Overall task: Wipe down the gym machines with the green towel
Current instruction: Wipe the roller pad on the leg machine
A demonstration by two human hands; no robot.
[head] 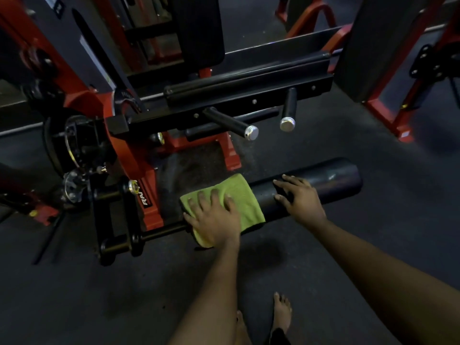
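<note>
Two hands are on the roller (333,179): the left hand (215,220) presses flat, fingers spread, on the green towel (245,195) draped over the roller's frame-side end, and the right hand (300,199) rests spread on its middle, just beside the towel. If the roller turns under the push, the towel could slip off, or knuckles could strike the red frame (149,195) at that end. The roller's free end is bare, with open floor (323,257) around it; pegs (231,123) jut out behind.
</note>
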